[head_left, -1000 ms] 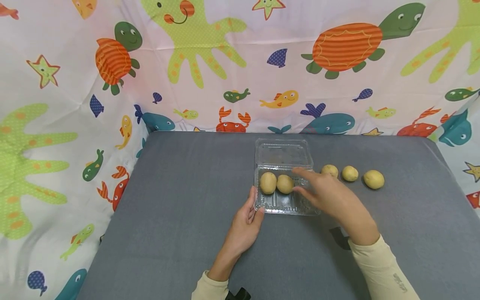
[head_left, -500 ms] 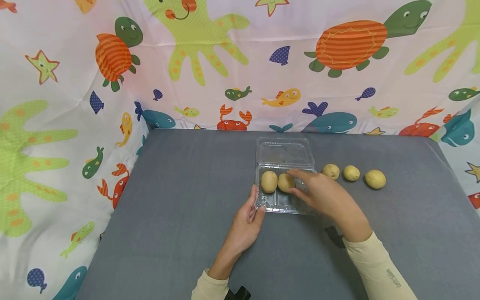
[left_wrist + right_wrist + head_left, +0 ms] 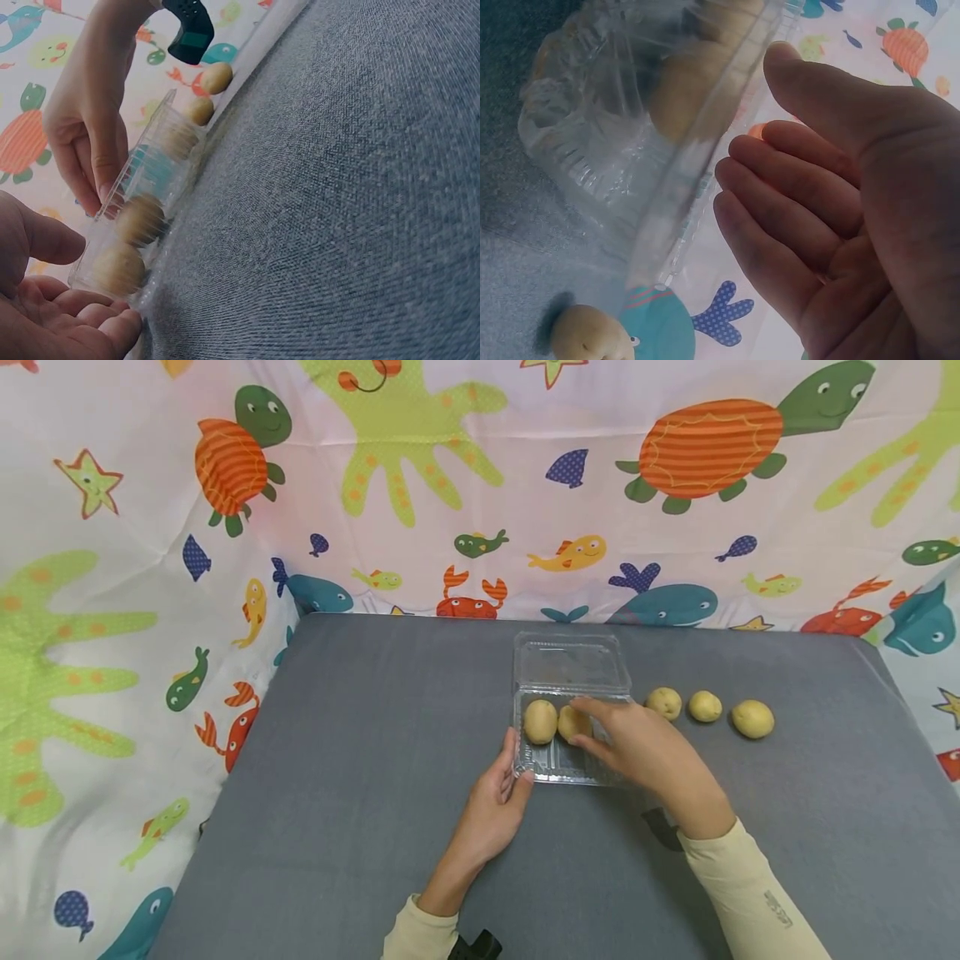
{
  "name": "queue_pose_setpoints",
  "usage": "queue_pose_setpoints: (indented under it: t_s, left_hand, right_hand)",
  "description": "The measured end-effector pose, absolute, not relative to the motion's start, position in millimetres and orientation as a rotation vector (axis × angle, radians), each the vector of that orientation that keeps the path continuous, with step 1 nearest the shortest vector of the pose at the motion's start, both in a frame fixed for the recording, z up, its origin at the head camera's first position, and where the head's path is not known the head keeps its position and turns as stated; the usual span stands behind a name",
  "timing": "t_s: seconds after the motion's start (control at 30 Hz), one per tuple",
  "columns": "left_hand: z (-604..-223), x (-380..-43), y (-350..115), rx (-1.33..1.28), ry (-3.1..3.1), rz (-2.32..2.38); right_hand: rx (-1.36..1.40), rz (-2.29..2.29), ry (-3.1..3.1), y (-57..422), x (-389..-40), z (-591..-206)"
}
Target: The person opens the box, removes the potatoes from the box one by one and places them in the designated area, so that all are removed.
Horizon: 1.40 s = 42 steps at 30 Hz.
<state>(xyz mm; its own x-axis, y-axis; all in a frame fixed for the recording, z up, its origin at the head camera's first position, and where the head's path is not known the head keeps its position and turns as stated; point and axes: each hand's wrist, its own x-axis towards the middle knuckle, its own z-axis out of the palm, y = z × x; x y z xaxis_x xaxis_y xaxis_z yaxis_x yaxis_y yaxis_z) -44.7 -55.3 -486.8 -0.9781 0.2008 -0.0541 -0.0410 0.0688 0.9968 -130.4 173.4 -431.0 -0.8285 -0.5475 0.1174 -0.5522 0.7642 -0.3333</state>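
Observation:
A hinged clear plastic container (image 3: 555,774) lies with its lid (image 3: 572,660) folded back, away from the person. Two potatoes sit side by side in its tray: a left potato (image 3: 540,722) and a right potato (image 3: 570,724). My left hand (image 3: 489,814) grips the container's near left corner, thumb at the rim and fingers along the side. Over the tray's right half reaches my right hand (image 3: 651,750), index finger and thumb apart and overlapping the right potato. The right wrist view shows its fingers (image 3: 780,217) relaxed, with a gap between them and the potatoes (image 3: 694,94).
Right of the container, three loose potatoes form a row: the nearest potato (image 3: 663,702), a smaller potato (image 3: 705,706) and the rightmost potato (image 3: 753,719). All lie on a grey cloth-covered table (image 3: 360,735). A sea-animal printed curtain (image 3: 420,552) hangs behind and at the left.
My right hand has moved slightly left, its fingertips coming over the right potato. The left hand keeps its grip on the container, and the head view has shifted slightly.

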Motion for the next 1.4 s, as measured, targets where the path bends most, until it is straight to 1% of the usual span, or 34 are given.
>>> queue_pose_setpoints:
  t_s: [0.77,1.4]
  left_hand:
    - [-486.0,-41.9,-55.8,0.156,2.17,1.996]
    - [-485.1,-43.8,-57.2,0.16,2.18,1.979]
  right_hand:
    - [0.876,0.547,-2.963,164.4,-134.0,-440.6]
    - [0.926,0.627,-2.968,163.4,-141.5,-440.2]
